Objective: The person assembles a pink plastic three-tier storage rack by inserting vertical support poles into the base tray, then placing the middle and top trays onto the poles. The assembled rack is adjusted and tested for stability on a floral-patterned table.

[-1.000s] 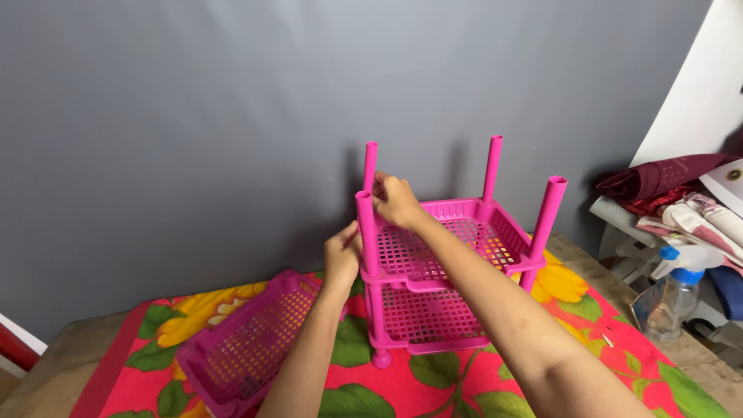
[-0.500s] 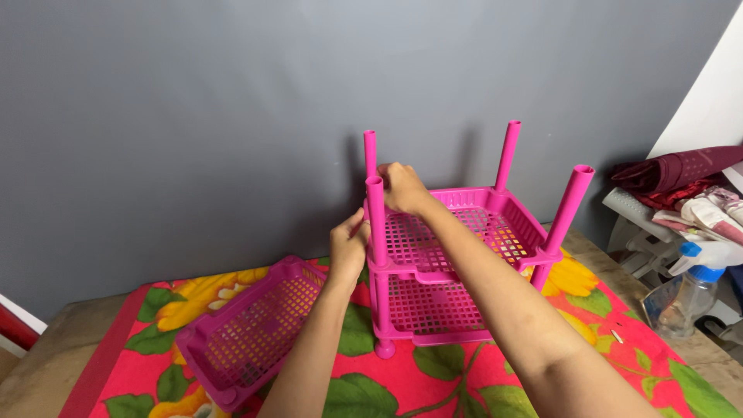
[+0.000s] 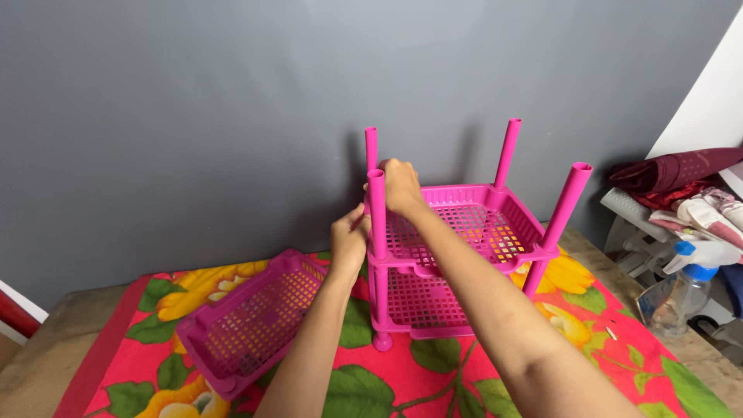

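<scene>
Landmark: pink rack (image 3: 453, 263), two tiers of perforated plastic trays on tube legs, standing upright on the floral cloth (image 3: 433, 379); I place everything else from it.
Rack posts: four pink tubes rise above the upper tray; the near-left post (image 3: 377, 213) is the one both hands work at.
Left hand (image 3: 350, 240): I see it at the rack's near-left corner, against the near-left post at upper-tray level. Fingers are curled toward the post and tray edge; I cannot tell whether they actually clamp it, since the post hides the fingertips.
Right hand (image 3: 401, 186): just behind the top of the near-left post, above the upper tray's left rim. Fingers are closed in a fist-like grasp on the rim or the post behind; the exact part is hidden by the knuckles.
Loose tray (image 3: 251, 329): a third pink perforated tray, to the left of the rack, lying tilted on the cloth, apart from the rack.
Worktop (image 3: 54, 348): brown surface showing left of the cloth, beyond the loose tray.
Spray bottle (image 3: 685, 298): clear with blue collar and white trigger, well to the right of the rack.
Folded fabrics (image 3: 681, 190): maroon and pale pieces stacked far right of the rack, above the bottle.
Wall (image 3: 193, 116): plain grey, directly behind the rack.
</scene>
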